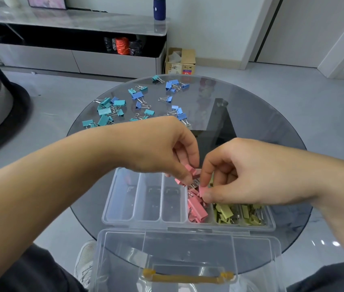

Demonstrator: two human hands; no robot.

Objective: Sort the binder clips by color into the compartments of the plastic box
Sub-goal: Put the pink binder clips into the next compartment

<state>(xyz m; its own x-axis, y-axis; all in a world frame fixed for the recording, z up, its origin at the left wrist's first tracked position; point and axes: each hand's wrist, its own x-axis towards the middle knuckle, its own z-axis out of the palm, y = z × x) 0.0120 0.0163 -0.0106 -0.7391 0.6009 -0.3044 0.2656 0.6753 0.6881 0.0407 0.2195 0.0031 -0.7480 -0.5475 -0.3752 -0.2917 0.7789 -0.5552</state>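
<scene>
L hand (156, 148): pinches pink clips (190, 170) over box (120, 199).
R hand (240, 171): pinches one pink clip (203, 190) beside them.
Table (261, 123): teal clips (103, 111), blue clips (174, 84) loose.

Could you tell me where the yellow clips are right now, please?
In the head view, the yellow clips lie in the two rightmost compartments of the plastic box, beside the pink clips.

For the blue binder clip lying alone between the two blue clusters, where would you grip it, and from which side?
Probably pinch the blue binder clip by its coloured body from above, approaching from the right: it lies apart from other clips, and its wire handles point left, leaving the body clear.
</scene>
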